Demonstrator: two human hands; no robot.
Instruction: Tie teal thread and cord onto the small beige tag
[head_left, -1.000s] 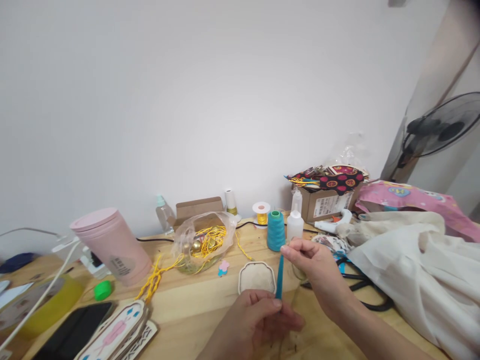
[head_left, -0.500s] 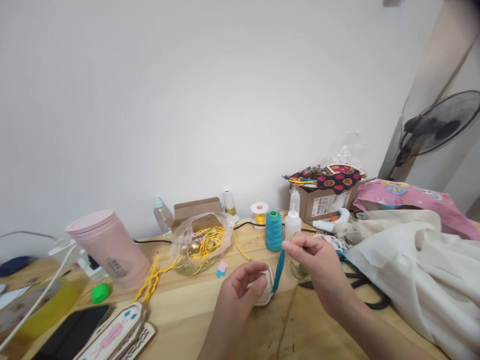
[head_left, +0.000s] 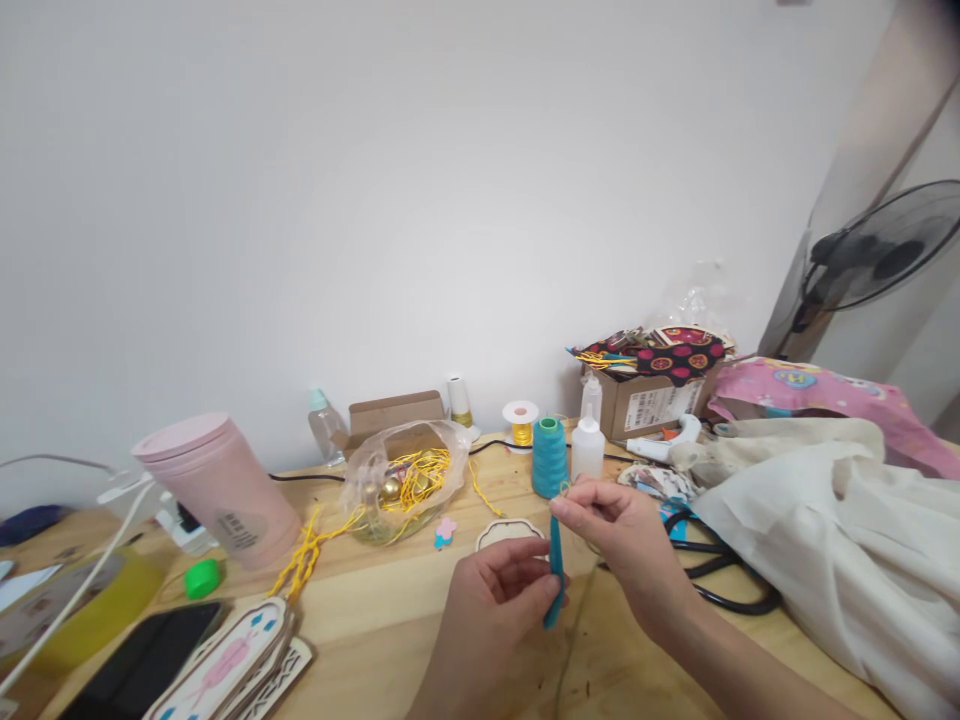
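Observation:
A teal tassel (head_left: 556, 565) of thread hangs upright between my two hands. My right hand (head_left: 626, 530) pinches its top end with thumb and forefinger, where a small yellowish loop of thread shows. Around the tassel's lower part, the thumb and fingers of my left hand (head_left: 499, 600) are closed. Just behind my left hand lies a pale wooden plaque (head_left: 511, 530) with a scalloped edge, partly hidden by the fingers. A thin olive thread (head_left: 574, 640) trails down the table below my right hand. Beyond the hands stands a teal thread cone (head_left: 550, 460).
White squeeze bottle (head_left: 587, 450), yellow spool (head_left: 520, 425) and a plastic bag of yellow cord (head_left: 420, 480) stand behind. Black-handled scissors (head_left: 731, 590) and cream cloth (head_left: 825, 540) are right; pink tumbler (head_left: 225, 500), phone (head_left: 142, 660) and decorated wooden tags (head_left: 232, 665) are left.
The tassel and my right hand have come slightly down and left. My left hand has closed on the tassel's lower part, and the plaque now shows behind the fingers.

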